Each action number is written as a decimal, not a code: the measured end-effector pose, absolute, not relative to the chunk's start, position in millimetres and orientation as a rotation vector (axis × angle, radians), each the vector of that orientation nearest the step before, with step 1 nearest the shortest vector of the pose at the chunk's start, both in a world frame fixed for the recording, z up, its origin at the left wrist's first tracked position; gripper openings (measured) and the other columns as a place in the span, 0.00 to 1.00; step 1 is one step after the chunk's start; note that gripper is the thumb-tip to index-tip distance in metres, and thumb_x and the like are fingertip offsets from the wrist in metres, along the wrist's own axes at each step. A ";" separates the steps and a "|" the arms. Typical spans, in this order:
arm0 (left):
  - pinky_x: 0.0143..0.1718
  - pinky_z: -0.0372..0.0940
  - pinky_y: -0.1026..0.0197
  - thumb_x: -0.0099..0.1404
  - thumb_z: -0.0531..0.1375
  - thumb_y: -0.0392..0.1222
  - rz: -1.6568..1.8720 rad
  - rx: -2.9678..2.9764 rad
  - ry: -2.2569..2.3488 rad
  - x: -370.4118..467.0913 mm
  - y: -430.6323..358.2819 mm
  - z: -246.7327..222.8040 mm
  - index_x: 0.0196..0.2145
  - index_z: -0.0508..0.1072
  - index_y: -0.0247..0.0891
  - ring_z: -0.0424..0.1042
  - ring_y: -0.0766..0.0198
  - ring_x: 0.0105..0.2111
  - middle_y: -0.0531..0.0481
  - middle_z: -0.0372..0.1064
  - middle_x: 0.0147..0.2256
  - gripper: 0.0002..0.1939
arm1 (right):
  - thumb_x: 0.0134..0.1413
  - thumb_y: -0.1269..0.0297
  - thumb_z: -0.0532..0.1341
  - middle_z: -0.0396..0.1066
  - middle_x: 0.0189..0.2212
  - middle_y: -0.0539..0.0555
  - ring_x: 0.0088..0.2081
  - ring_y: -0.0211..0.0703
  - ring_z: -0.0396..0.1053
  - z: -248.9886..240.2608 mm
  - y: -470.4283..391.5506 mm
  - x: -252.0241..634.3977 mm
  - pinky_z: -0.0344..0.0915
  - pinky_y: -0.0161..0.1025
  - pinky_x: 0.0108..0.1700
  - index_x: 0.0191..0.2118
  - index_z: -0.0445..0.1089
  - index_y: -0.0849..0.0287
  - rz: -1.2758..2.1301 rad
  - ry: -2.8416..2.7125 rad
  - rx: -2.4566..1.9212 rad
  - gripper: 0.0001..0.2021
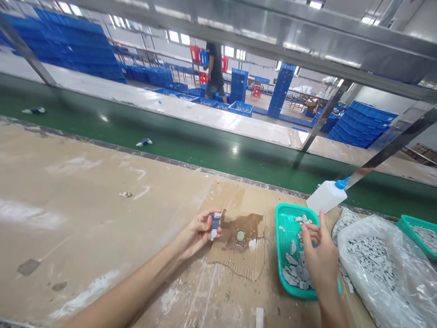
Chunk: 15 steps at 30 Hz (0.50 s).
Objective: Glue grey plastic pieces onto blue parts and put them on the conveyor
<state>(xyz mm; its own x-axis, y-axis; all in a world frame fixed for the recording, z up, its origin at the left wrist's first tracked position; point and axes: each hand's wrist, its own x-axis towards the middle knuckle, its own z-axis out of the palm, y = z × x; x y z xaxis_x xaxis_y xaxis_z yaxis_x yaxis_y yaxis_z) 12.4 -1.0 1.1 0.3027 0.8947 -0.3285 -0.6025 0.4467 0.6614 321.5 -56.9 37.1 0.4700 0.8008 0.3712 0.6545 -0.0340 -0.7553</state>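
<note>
My left hand (200, 232) is closed around a small dark grey and white plastic part (215, 223), held above the table with its white end down. Just right of it, a round metal cap (241, 235) sits on a wet-stained cardboard piece (235, 266). Over the green plastic basket (280, 255), my right hand (321, 250) has its index finger raised and its thumb and other fingers curled together. Whatever those fingers pinch is too small or hidden to make out. Loose grey plastic pieces (292, 260) lie in the basket beneath.
A white squeeze bottle (327, 197) with a blue cap lies tilted behind the basket. At right are a clear bag (370, 259) of grey pieces and another green basket (418, 237). A green conveyor belt (205, 146) crosses behind the table. A person (214, 68) stands beyond.
</note>
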 end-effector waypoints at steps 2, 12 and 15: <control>0.23 0.72 0.64 0.48 0.66 0.26 1.046 0.478 0.763 11.5 0.5 -1.8 0.34 0.75 0.37 0.74 0.62 0.23 0.50 0.71 0.26 0.14 | 0.60 0.54 0.57 0.77 0.36 0.56 0.30 0.45 0.74 29.7 -54.5 329.3 0.71 0.40 0.33 0.67 0.55 0.61 0.225 -1.226 -1.778 0.33; 0.28 0.73 0.59 0.40 0.75 0.34 1.107 0.587 0.952 22.1 3.5 -2.1 0.29 0.78 0.35 0.76 0.55 0.24 0.47 0.73 0.22 0.16 | 0.56 0.65 0.60 0.73 0.46 0.59 0.50 0.52 0.69 37.8 -69.1 344.9 0.64 0.44 0.51 0.55 0.72 0.58 0.815 -2.086 -1.805 0.20; 0.27 0.73 0.59 0.38 0.77 0.38 1.122 0.639 1.020 22.1 4.1 3.1 0.30 0.79 0.35 0.76 0.55 0.24 0.45 0.74 0.23 0.19 | 0.50 0.66 0.67 0.72 0.45 0.58 0.51 0.55 0.67 38.6 -70.0 337.9 0.61 0.45 0.52 0.48 0.76 0.58 0.859 -2.108 -1.976 0.17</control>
<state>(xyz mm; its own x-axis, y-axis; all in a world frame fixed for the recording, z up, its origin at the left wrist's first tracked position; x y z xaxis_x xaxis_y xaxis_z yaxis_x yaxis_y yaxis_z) 22.1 4.1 3.1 0.0870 0.9388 -0.3333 -0.4210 0.3379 0.8418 337.9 -70.0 38.6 -0.1361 0.9494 -0.2831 0.8770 -0.0175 -0.4802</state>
